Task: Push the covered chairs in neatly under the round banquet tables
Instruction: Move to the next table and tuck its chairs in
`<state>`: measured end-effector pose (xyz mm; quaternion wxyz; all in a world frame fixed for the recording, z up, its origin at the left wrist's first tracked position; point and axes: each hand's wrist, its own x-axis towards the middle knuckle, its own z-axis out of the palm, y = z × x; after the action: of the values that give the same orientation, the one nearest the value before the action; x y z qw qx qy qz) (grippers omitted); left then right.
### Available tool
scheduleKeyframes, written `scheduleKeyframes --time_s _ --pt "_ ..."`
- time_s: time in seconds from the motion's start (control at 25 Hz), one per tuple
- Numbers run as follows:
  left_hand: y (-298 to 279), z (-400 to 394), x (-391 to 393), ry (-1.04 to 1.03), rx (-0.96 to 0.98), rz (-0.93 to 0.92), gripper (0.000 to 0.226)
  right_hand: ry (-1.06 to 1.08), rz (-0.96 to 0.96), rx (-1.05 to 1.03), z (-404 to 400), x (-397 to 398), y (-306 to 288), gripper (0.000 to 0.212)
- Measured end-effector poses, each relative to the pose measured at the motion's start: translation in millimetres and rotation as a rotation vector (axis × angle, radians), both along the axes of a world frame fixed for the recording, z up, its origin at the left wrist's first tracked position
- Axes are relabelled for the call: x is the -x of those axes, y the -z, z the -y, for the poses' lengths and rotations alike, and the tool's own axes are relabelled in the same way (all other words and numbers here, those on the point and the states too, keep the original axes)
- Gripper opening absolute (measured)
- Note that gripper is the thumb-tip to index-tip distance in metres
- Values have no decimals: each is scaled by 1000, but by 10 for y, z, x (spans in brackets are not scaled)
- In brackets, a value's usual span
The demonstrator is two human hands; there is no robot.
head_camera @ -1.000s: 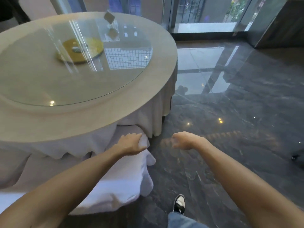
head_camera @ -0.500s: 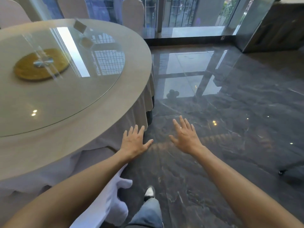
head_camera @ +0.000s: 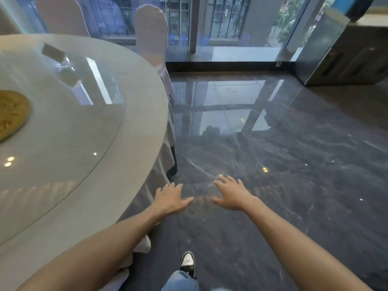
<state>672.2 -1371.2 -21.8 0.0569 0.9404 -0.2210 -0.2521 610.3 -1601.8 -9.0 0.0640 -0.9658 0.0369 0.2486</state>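
The round banquet table fills the left, draped in a pale cloth with a glass turntable on top. A white-covered chair stands at the table's far edge, its seat tucked against the cloth. A second covered chair shows at the top left. A scrap of white chair cover peeks out below my left forearm. My left hand hovers flat with fingers spread beside the tablecloth, holding nothing. My right hand is likewise spread and empty over the floor.
Dark polished marble floor stretches to the right and ahead. Glass doors and windows line the far wall. A wooden cabinet stands at the far right. My shoe and jeans leg show at the bottom.
My left hand let go of the white-covered chair and both hands opened flat. I have moved right round the table, and the chair has slipped out of view behind my left arm.
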Motion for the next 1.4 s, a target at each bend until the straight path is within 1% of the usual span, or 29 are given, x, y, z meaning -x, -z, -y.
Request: scheduleKeyframes --time_s 0.08,0.16,0.32,0.44,0.52,0.6,0.72,0.84,0.96,1.08,1.24,1.28,1.4 --pt "-104 354 -564 2 17 -18 66 5 -28 -22 347 -582 -118 73" --pt "-162 675 -1056 -4 39 -62 63 -8 -91 -60 678 -1135 -179 73" --pt "-100 1394 -2183 -12 16 -99 54 -35 -179 -116 1470 -2463 -139 74" --pt "-101 1919 -3113 -64 9 -80 56 -104 -178 -137 2034 -3533 -129 74" --pt "-147 2326 -3752 -144 13 -88 62 -144 -214 -157 2448 -4282 -208 73" --pt "-251 2631 -4321 -206 27 -75 72 -196 -229 -141 2768 -4985 -325 72" --pt "-370 3013 -5224 -271 62 -55 78 -251 -228 -102 3170 -6036 -509 68" --pt "-392 3307 -6198 -326 89 -28 77 -339 -221 -43 3430 -7057 -496 62" --pt "-279 3528 -7290 -350 90 -8 67 -408 -218 34 3604 -8078 -340 56" --pt "-154 3761 -8512 -354 93 -2 63 -418 -216 61 3787 -9198 -236 54" --pt "-252 3992 -9969 -374 83 -74 49 -444 -232 88 4030 -10641 -317 52" --pt "-327 4042 -10394 -389 84 -74 48 -453 -238 88 4091 -11094 -366 53" --pt "-442 4161 -11303 -439 87 -28 50 -509 -225 104 4196 -12087 -414 54"
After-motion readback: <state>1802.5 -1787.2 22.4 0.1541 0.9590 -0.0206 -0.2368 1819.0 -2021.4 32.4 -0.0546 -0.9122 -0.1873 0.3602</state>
